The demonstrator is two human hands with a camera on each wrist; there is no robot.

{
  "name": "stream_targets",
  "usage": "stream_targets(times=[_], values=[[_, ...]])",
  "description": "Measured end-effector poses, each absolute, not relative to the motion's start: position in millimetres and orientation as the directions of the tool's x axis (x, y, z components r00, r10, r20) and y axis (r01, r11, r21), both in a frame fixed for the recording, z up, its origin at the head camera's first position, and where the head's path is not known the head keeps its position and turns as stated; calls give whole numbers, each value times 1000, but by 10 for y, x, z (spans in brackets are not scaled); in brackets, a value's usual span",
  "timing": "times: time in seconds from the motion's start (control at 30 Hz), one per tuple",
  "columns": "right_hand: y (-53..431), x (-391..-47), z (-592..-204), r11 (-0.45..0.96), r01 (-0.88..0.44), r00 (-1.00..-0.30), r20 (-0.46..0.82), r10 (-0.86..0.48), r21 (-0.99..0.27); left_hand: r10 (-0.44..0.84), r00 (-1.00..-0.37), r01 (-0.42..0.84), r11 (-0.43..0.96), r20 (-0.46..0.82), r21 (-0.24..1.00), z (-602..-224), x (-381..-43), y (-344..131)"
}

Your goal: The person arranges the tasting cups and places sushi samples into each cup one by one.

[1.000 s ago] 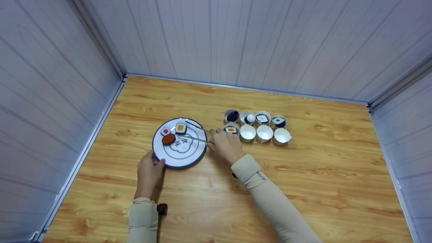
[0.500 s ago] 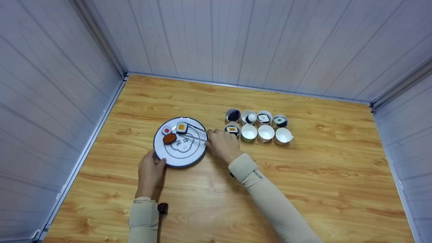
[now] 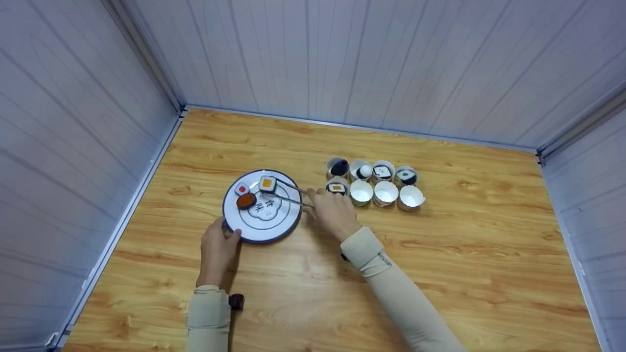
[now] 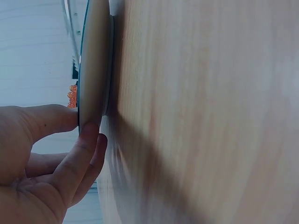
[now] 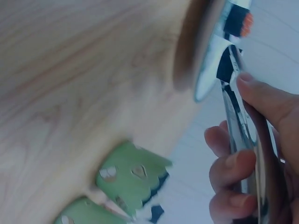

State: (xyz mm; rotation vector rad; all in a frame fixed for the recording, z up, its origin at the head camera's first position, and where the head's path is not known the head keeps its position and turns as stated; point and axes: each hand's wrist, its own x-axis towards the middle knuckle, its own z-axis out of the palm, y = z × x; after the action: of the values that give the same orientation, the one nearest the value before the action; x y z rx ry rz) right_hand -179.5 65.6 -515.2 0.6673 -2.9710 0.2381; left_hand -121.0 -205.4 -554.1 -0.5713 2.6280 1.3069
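Observation:
My left hand pinches the near left rim of a white, blue-edged plate; the left wrist view shows thumb above, fingers below. My right hand grips metal tongs. In the head view, the tongs' two arms reach over the plate to a square sushi piece with a yellow centre. The tips lie at its right side; I cannot tell how firmly they hold it. Left of it on the plate sit a small white piece with a red centre and an orange roe-topped piece.
Right of the plate, paper cups stand in two rows. The back cups hold a dark piece, a black-and-white piece and others. A yellow-centred piece sits in the front left cup; the white cup is at front right. Panel walls enclose the table.
My right hand and the tongs have shifted slightly right, and the yellow-centred sushi piece has moved a little right with them. My left hand stays on the plate's rim.

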Motion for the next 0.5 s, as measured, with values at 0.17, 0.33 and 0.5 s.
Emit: stream_targets(times=[0.17, 0.33, 0.5], values=[[842, -1713, -5022, 888, -418, -908, 131, -399, -190, -266, -918, -394, 538, -294, 745, -5547, -1201, -2053], [1049, -1596, -4898, 890, -401, -913, 168, -371, -218, -263, -926, -375, 554, -272, 743, -5539, -1205, -2050], [1276, -1470, -4828, 889, -428, -889, 253, -381, -165, -268, -925, -377, 555, -269, 742, -5543, -1200, -2043]])
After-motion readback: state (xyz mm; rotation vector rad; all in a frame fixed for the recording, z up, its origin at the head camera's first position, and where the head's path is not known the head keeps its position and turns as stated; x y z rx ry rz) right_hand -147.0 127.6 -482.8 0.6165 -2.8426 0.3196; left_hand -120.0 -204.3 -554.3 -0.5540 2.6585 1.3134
